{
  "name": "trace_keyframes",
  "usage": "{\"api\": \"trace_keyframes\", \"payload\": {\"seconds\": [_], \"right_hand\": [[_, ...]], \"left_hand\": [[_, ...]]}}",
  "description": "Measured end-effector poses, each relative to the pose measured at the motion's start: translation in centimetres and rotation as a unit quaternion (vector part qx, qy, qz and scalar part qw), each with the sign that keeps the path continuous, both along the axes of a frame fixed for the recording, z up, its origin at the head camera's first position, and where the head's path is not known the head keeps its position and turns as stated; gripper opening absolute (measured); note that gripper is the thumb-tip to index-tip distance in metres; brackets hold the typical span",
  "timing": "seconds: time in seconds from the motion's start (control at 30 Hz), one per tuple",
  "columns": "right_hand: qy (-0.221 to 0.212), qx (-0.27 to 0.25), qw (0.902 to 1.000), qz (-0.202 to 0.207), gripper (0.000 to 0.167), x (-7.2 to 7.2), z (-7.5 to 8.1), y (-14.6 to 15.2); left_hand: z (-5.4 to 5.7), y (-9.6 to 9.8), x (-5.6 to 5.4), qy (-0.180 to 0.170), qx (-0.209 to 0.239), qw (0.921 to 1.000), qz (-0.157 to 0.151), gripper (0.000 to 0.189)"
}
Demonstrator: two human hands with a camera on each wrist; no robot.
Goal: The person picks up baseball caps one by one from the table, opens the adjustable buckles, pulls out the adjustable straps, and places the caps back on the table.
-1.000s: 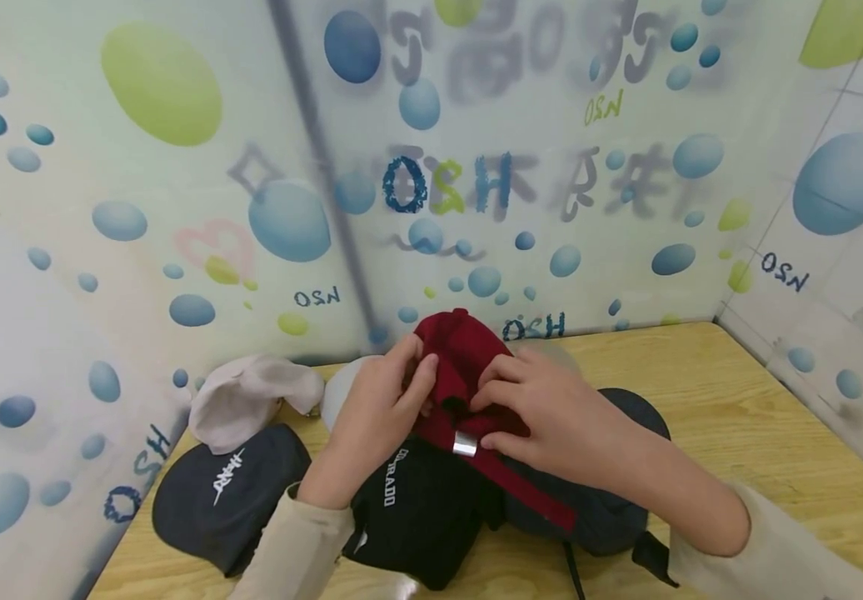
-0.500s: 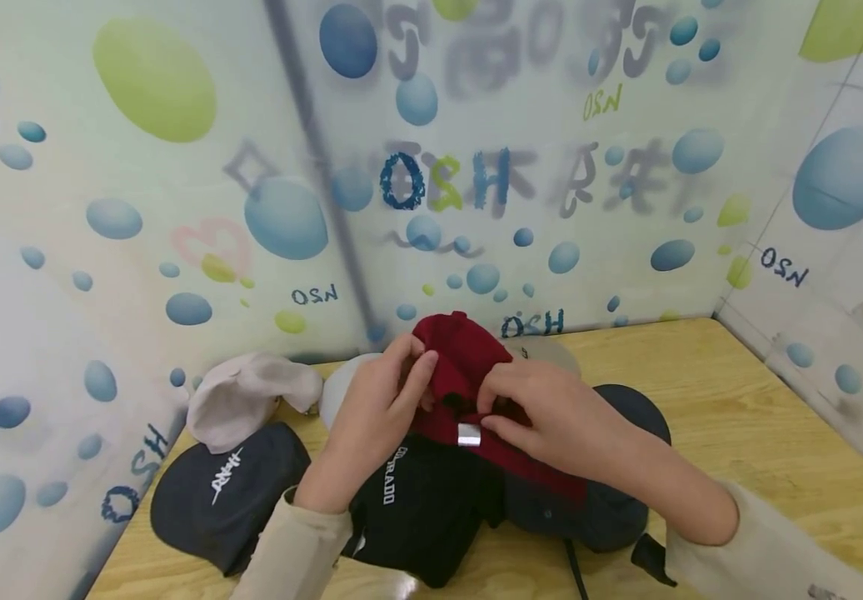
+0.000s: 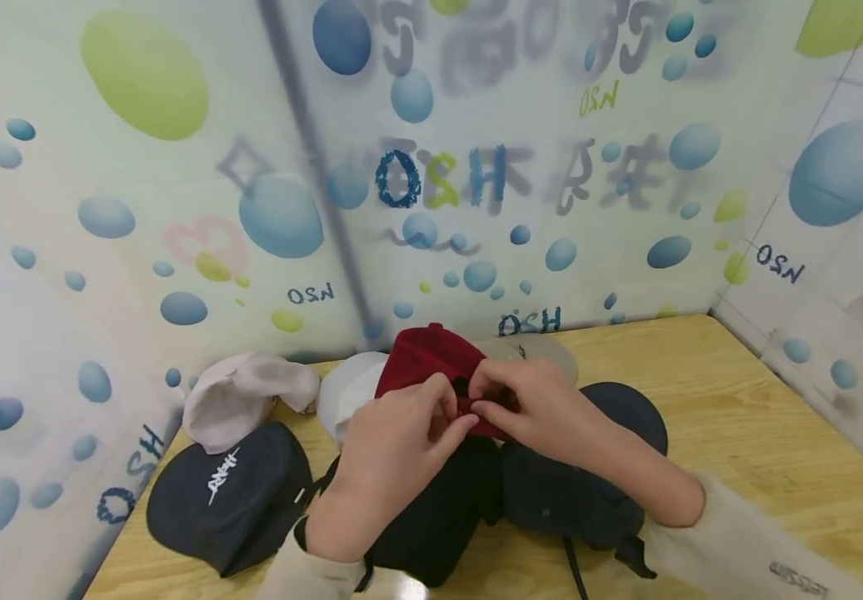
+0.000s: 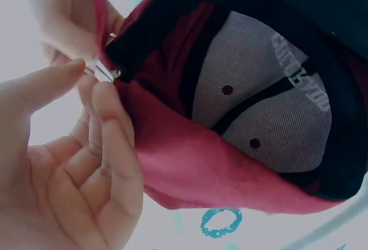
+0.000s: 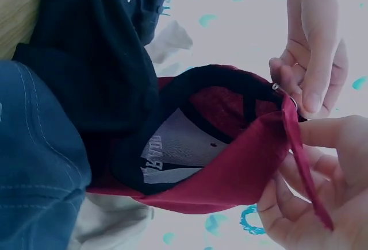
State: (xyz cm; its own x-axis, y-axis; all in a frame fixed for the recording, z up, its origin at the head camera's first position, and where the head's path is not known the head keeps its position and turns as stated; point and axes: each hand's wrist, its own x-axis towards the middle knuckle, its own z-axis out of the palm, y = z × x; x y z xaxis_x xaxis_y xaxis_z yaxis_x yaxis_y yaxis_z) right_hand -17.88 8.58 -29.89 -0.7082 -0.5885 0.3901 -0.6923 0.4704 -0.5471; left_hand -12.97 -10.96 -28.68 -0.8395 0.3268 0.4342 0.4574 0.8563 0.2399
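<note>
Both hands meet at the back strap of a dark red baseball cap (image 3: 431,358), held up over the other caps. My left hand (image 3: 394,454) pinches the small metal buckle (image 4: 105,72) between thumb and fingertips. On the strap's other side, my right hand (image 3: 547,408) pinches the red strap (image 5: 305,169) close to that buckle; its loose end hangs across the right fingers in the right wrist view. The wrist views look into the cap, where a grey lining (image 4: 253,100), a black sweatband (image 5: 129,152) and backward lettering show. In the head view, the hands hide the buckle.
Several caps lie on the wooden table (image 3: 724,417): a navy one with white lettering (image 3: 229,496), a pale one (image 3: 244,396), a white one (image 3: 349,387), a beige one (image 3: 551,354), a black one (image 3: 439,517) and a dark blue one (image 3: 574,492). A patterned wall stands behind.
My left hand has moved from the cap's side down and right to the buckle. The right fingers stay at the strap. The red cap has shifted slightly left and lower.
</note>
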Motion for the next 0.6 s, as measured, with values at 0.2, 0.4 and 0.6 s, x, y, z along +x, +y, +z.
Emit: {"api": "trace_keyframes", "payload": {"seconds": [0.2,0.4,0.6], "right_hand": [[-0.056,-0.038,0.9977,-0.002,0.004,-0.7,-0.7,-0.2],[-0.124,-0.079,0.9891,0.009,0.003,-1.4,-1.1,-0.1],[-0.168,-0.106,0.98,0.015,0.006,-2.1,-1.3,0.0]], "left_hand": [[-1.1,0.3,-0.6,0.034,-0.041,0.9974,0.048,0.035],[-1.5,0.0,-1.3,-0.028,0.006,0.9983,0.05,0.03],[-1.8,-0.5,-2.0,-0.088,0.075,0.9928,0.03,0.024]]}}
